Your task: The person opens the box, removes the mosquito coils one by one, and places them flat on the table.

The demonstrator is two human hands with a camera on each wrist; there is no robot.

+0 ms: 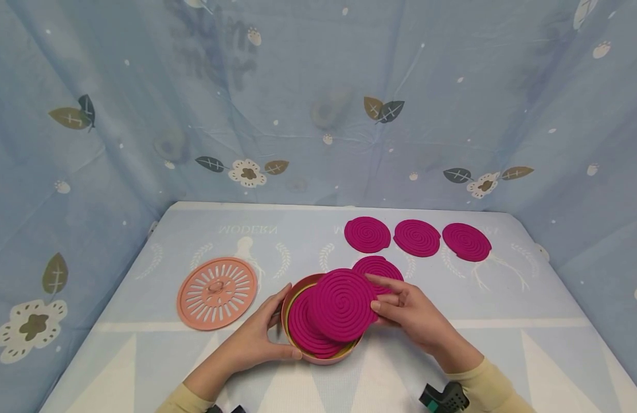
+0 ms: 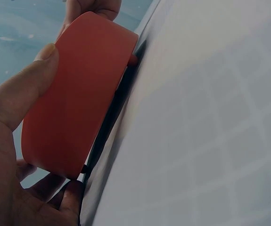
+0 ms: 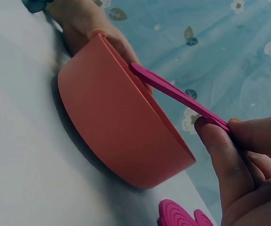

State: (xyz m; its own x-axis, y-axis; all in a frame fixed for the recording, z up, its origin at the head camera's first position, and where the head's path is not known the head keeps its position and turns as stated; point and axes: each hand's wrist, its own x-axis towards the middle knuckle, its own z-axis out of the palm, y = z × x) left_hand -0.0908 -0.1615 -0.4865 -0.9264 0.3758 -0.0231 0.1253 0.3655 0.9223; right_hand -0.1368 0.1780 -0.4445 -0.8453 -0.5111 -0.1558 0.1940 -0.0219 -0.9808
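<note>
My left hand [image 1: 261, 341] grips a round pink box [image 3: 111, 117]; my right pinches a magenta coil [image 1: 343, 305], tilted over another coil [image 1: 304, 326] inside. Seemingly mid-transfer, direction unclear; next calls for clearing the rim. Beyond, four more coils [image 1: 416, 238] lie on the surface [image 1: 504, 361].

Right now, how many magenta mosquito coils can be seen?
6 magenta mosquito coils: three in the far row, one lying nearer, beyond and right of the pink round container, one pinched by the right hand, one inside the container. More may be hidden under the last one.
</note>
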